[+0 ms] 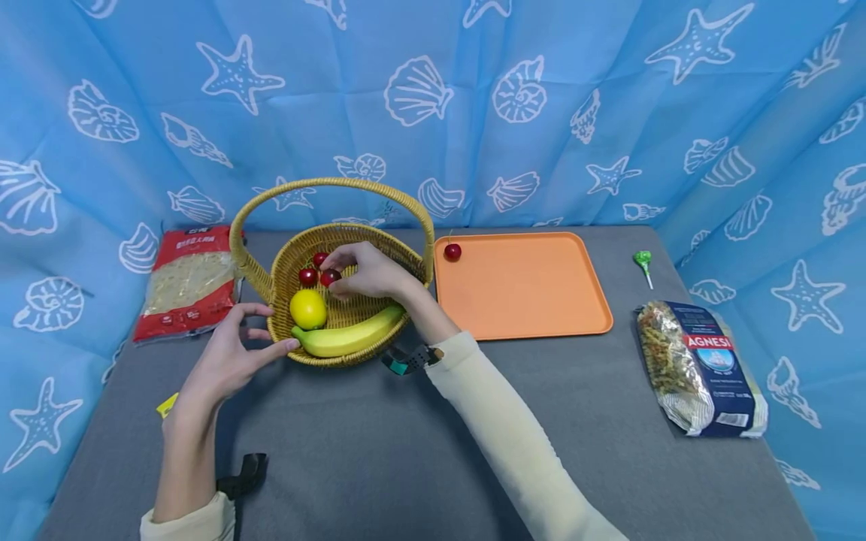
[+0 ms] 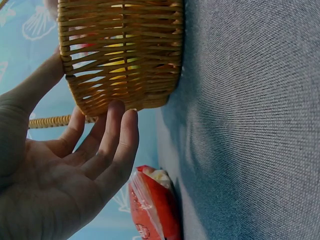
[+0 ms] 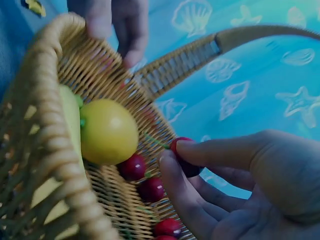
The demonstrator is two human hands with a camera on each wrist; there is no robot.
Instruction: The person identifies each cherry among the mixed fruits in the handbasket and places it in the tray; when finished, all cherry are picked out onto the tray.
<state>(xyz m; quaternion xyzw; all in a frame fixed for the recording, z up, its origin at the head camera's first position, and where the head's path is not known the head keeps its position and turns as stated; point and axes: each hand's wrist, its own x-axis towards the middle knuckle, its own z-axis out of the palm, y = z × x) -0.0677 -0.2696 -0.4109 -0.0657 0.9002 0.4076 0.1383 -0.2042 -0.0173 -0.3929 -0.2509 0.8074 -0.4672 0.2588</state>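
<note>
Cherry [image 3: 186,161]: small, glossy, dark red, pinched between thumb and forefinger of right hand [image 1: 368,272] inside basket [image 1: 352,237], beside lemon [image 1: 307,309] and banana [image 1: 348,338]. Left hand [image 1: 226,357]: fingers straight, touching basket's near-left wall. Basket near tabletop's far edge.

orange tray [image 1: 541,300], lollipop [image 1: 643,261], pasta bag [image 1: 700,368]

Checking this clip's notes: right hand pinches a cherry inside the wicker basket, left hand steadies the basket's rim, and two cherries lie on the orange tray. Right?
Not quite: the orange tray holds only one cherry, at its far left corner, as the head view shows. The rest stands.
</note>
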